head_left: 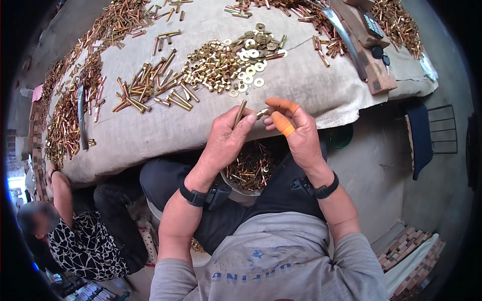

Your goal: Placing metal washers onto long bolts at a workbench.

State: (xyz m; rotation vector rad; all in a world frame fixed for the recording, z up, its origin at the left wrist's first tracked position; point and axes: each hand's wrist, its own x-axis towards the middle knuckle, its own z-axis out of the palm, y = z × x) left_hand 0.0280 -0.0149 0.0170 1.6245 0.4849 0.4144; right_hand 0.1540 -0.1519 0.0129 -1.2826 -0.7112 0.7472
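Note:
My left hand (227, 136) is closed on a brass-coloured bolt (241, 113), which sticks up between its fingers. A second small metal piece (261, 114), looking like a threaded end with a nut, projects from its thumb and fingertips toward the right. Beside that end is my right hand (304, 140), with orange finger cots on thumb and forefinger. Those two fingertips are curved but apart, and I cannot tell whether another finger touches the piece. Just beyond both hands lie a pile of brass-coloured nuts (208, 65), flat washers (248, 75) and loose bolts (145, 85).
A bucket (228, 183) of fasteners stands between my knees under the cloth-covered table (175, 128). More bolt heaps (75, 115) lie left and far right. A curved metal bar (346, 37) rests beside a wooden block (379, 75). Another person (88, 241) sits at the left.

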